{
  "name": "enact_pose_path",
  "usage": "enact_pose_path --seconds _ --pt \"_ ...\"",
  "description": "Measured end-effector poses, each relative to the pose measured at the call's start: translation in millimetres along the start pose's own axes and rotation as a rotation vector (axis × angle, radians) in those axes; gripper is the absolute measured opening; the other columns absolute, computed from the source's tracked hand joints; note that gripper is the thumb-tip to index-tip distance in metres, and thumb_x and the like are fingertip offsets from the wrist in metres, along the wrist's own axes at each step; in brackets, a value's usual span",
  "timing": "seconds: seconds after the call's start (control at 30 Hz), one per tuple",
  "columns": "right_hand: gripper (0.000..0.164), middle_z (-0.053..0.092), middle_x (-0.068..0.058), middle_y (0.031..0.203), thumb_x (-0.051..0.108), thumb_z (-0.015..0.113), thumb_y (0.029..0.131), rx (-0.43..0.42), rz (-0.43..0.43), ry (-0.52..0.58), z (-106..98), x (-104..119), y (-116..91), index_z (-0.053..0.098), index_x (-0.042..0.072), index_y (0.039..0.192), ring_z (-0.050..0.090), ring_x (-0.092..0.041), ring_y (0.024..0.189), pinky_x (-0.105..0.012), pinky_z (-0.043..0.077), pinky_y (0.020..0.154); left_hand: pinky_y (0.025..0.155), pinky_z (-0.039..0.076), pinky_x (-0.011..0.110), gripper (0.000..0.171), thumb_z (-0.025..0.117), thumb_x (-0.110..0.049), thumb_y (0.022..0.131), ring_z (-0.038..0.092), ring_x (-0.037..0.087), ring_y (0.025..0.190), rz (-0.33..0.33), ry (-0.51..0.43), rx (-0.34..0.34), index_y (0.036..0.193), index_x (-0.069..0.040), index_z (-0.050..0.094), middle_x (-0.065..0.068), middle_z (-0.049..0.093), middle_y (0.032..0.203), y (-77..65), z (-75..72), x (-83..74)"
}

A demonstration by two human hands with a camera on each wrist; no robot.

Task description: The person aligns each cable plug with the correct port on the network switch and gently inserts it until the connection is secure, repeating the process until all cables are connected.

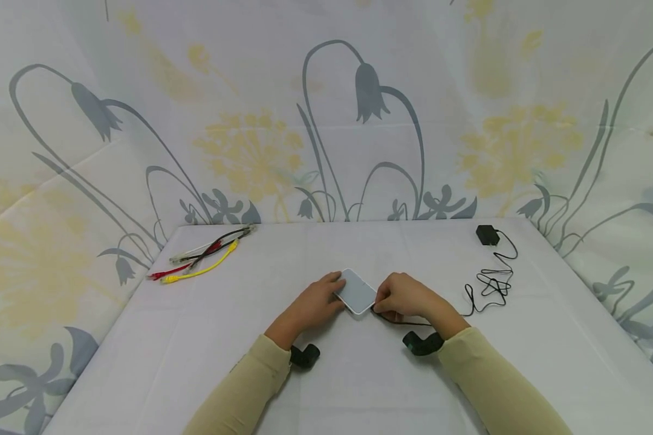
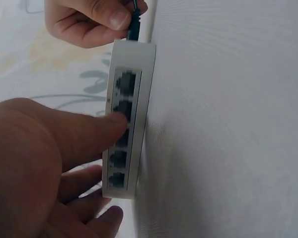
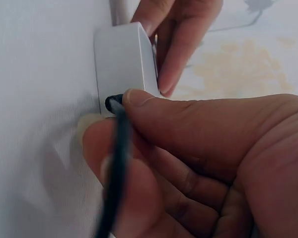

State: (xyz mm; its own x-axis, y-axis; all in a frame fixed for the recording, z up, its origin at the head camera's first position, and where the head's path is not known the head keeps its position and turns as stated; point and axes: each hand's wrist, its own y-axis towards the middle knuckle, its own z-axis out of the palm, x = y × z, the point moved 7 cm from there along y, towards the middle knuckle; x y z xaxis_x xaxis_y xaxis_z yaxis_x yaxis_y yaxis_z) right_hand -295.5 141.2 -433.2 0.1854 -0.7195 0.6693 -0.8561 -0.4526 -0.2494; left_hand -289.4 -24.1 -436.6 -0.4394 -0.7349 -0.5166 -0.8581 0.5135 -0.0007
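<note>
A small white network switch (image 1: 357, 293) with a grey top lies on the white table in the head view. My left hand (image 1: 317, 302) grips it from the left; in the left wrist view the thumb lies across its row of black ports (image 2: 118, 158), fingers on the far side. At the opposite end, my right hand (image 1: 405, 296) pinches the black power plug (image 2: 133, 30) between thumb and index finger. The plug meets the short end face of the switch near its corner. Its thin black cable (image 3: 118, 163) trails away past the right fingers.
At the back right sits a black power adapter (image 1: 487, 235), its cord (image 1: 492, 284) loosely tangled toward my right wrist. Several network cables, including a yellow one (image 1: 204, 270) and a red one (image 1: 168, 272), lie at the back left. A patterned curtain (image 1: 337, 151) stands behind the table.
</note>
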Motion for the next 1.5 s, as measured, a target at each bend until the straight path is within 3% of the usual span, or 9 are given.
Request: enact_pose_path --seconds 0.2,0.4,0.57,0.67,0.73,0.83,0.93,1.2,1.5 --pt "0.015 0.061 -0.001 0.059 0.009 0.070 0.085 0.004 -0.011 -0.017 5 7 -1 0.070 0.010 0.071 0.057 -0.013 0.050 -0.027 0.050 0.050 0.113 0.035 0.043 0.063 0.058 -0.020 0.092 0.032 0.032 0.144 -0.047 -0.029 0.021 0.148 0.001 0.037 0.016 0.028 0.158 1.7 1.1 -2.0" --pt "0.017 0.061 0.000 0.059 0.010 0.070 0.086 0.003 -0.019 -0.052 9 14 -3 0.069 0.011 0.070 0.055 -0.012 0.049 -0.026 0.048 0.048 0.111 0.037 0.041 0.094 0.068 -0.042 0.083 0.030 0.028 0.144 -0.087 -0.052 0.059 0.153 0.001 0.022 0.016 0.019 0.160 4.7 7.4 -2.6" --pt "0.013 0.063 0.005 0.067 0.014 0.073 0.085 -0.063 -0.100 -0.125 6 22 -3 0.069 0.016 0.073 0.055 -0.011 0.057 -0.026 0.047 0.054 0.110 0.038 0.043 0.101 0.073 -0.048 0.082 0.034 0.030 0.141 -0.109 -0.052 0.046 0.153 0.001 0.022 0.017 0.020 0.160 4.6 7.8 -2.9" --pt "0.005 0.063 0.005 0.084 0.016 0.076 0.083 -0.149 -0.211 -0.203 5 30 -2 0.071 0.018 0.084 0.057 -0.014 0.075 -0.030 0.049 0.067 0.111 0.037 0.043 0.099 0.074 -0.048 0.082 0.032 0.030 0.142 -0.101 -0.048 0.047 0.152 0.001 0.024 0.017 0.020 0.159 4.1 6.6 -3.8" --pt "0.015 0.064 0.000 0.103 0.017 0.076 0.083 -0.175 -0.275 -0.256 7 33 -1 0.071 0.018 0.096 0.059 -0.019 0.095 -0.036 0.051 0.081 0.113 0.035 0.043 0.099 0.073 -0.048 0.082 0.029 0.030 0.145 -0.093 -0.039 0.056 0.152 0.001 0.024 0.017 0.020 0.160 4.2 6.1 -4.2" --pt "0.033 0.054 -0.008 0.135 0.018 0.074 0.085 -0.132 -0.335 -0.295 14 34 0 0.067 0.017 0.117 0.050 -0.031 0.126 -0.046 0.045 0.100 0.114 0.033 0.044 0.098 0.073 -0.048 0.082 0.025 0.031 0.147 -0.084 -0.034 0.075 0.152 0.001 0.025 0.018 0.018 0.160 5.3 5.9 -4.1" --pt "0.044 0.040 -0.010 0.152 0.021 0.069 0.090 -0.063 -0.346 -0.318 22 33 0 0.059 0.017 0.133 0.036 -0.034 0.141 -0.050 0.039 0.108 0.114 0.033 0.046 0.098 0.073 -0.050 0.081 0.026 0.033 0.146 -0.085 -0.039 0.091 0.152 -0.002 0.027 0.018 0.017 0.161 8.2 6.5 -1.6" --pt "0.050 0.034 -0.012 0.155 0.024 0.064 0.093 -0.072 -0.401 -0.404 26 34 -4 0.052 0.018 0.141 0.031 -0.036 0.143 -0.052 0.037 0.110 0.113 0.033 0.049 0.099 0.076 -0.054 0.076 0.026 0.032 0.147 -0.056 -0.103 0.108 0.153 -0.012 0.030 0.010 0.019 0.161 24.5 9.7 4.4" --pt "0.044 0.039 -0.018 0.151 0.020 0.069 0.090 -0.145 -0.382 -0.489 17 31 -8 0.060 0.018 0.133 0.038 -0.038 0.138 -0.052 0.040 0.106 0.114 0.033 0.044 0.097 0.080 -0.046 0.073 0.029 0.027 0.146 0.002 -0.119 0.128 0.152 -0.014 0.034 0.006 0.025 0.160 50.8 12.9 -1.2"
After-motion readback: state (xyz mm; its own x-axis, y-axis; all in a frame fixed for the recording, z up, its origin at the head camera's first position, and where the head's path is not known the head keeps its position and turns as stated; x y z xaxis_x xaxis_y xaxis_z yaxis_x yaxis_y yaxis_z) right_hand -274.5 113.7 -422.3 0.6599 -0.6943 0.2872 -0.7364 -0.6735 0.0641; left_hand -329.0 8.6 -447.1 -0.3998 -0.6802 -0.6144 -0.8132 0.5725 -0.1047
